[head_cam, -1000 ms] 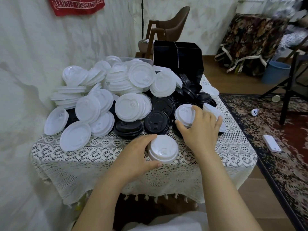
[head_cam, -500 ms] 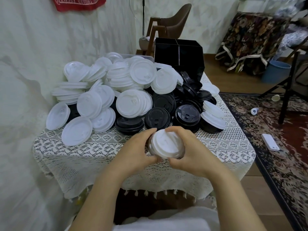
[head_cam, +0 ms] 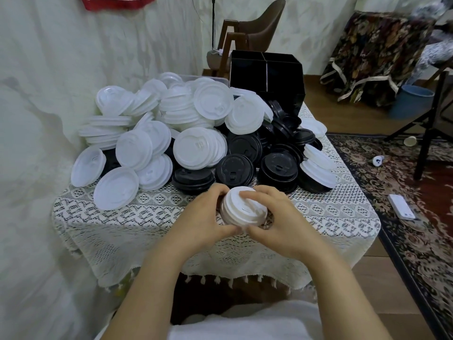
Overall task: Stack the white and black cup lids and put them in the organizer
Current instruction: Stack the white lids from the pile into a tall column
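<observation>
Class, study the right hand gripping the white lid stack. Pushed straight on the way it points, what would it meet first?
Probably the tilted black lid just beyond the white lid stack the right hand grips; depth is unclear.

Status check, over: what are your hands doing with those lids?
Left hand and right hand both grip a short stack of white lids over the lace tablecloth. Black organizer stands at far end. Heap of loose lids lies between, over.

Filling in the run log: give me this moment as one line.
step: stacking | left hand: grips white lid stack | right hand: grips same stack | organizer: behind lid pile
</observation>
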`<state>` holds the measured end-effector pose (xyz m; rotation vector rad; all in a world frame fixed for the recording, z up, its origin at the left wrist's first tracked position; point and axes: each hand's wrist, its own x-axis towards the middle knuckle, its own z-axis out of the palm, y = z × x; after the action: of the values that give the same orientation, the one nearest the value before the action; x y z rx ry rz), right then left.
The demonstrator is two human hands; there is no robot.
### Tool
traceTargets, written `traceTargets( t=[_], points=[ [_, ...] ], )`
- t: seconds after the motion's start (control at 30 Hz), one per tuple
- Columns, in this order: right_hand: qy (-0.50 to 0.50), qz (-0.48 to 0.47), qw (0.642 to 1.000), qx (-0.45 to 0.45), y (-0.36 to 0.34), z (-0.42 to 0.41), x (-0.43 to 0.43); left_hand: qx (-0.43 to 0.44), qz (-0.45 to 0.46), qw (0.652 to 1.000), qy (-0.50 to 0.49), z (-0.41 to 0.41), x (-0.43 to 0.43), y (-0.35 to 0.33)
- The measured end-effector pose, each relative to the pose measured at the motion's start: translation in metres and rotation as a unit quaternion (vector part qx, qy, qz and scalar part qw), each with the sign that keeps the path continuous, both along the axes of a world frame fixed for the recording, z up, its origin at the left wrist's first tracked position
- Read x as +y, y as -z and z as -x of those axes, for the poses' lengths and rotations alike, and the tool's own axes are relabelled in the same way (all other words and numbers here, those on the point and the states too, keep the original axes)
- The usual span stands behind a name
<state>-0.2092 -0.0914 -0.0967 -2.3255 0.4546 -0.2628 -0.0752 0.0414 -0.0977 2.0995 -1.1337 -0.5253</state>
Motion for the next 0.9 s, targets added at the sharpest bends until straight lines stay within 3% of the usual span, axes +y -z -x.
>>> traceTargets(
  t=[0.33,0.57,0.9],
  points=[
    [0.046,-0.041,0.993,-0.102,-0.005,0.004,-0.009,-0.006,-0.017,1.0,0.003,-0.001,0.0,0.001],
    [0.0,-0.015,1.0,-0.012,-0.002,0.0,-0.004,-0.007,-0.019,1.0,0.007,-0.002,0.0,0.001],
    [-0.018,-0.004,1.0,0.017,0.0,-0.003,-0.003,-0.02,-0.013,1.0,0.018,-0.001,0.002,-0.002]
  ],
)
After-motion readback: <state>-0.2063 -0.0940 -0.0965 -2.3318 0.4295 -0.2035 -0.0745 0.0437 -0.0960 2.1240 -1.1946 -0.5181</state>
